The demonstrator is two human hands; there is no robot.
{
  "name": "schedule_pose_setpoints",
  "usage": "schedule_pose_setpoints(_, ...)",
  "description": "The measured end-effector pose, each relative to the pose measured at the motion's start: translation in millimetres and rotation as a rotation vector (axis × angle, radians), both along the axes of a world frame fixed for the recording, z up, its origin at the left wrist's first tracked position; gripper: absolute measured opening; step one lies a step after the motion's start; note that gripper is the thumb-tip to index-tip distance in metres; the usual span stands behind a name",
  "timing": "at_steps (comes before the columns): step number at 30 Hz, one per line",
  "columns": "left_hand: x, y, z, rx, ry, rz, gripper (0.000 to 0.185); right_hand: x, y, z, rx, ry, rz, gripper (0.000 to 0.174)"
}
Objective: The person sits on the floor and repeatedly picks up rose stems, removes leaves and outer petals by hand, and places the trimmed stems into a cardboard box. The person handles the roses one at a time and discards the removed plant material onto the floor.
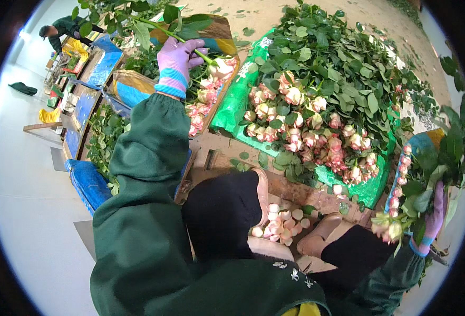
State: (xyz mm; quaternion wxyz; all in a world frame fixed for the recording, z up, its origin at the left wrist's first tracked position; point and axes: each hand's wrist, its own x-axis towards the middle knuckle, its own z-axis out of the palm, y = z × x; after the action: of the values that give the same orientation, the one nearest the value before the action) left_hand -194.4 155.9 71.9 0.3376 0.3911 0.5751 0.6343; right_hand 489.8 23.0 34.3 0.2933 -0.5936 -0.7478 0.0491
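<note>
My left hand (176,59), in a lilac knit glove with a blue-striped cuff, holds a single cut rose (221,69) by its stem near the bloom. The leafy end points up and to the left. Beneath it, pink-and-cream rose heads (201,108) line the edge of a padded wooden holder. At the right rim of the view, my right hand (434,217) grips a small bunch of roses (392,231); leaves hide part of its fingers. Between my hands lies a big heap of roses (293,96), blooms towards me, on green plastic sheeting (232,104).
Loose petals (282,225) lie between my shoes (319,234). A wooden beam (295,189) crosses in front of them. Another row of rose heads (397,185) stands at the right. Blue-covered wooden racks (86,114) line the left, where another person (68,29) bends over far off.
</note>
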Motion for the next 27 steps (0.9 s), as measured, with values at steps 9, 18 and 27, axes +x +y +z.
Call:
schedule_pose_setpoints(9,-108.5,120.3,-178.9,-0.281,0.073,0.623,0.019,7.2,-8.4,-10.4,-0.377,0.431,-0.370,0.051)
schedule_pose_setpoints(18,-193.6,119.4,-242.3,-0.508,-0.254,0.440,0.011,-20.3,1.6,-21.4,-0.478,0.318,-0.496,0.048)
schedule_pose_setpoints(27,-155.3,32.5,-201.3,-0.701,0.964,0.573,0.063,-32.9,-6.4,-38.7,-0.548,0.347,-0.539,0.046)
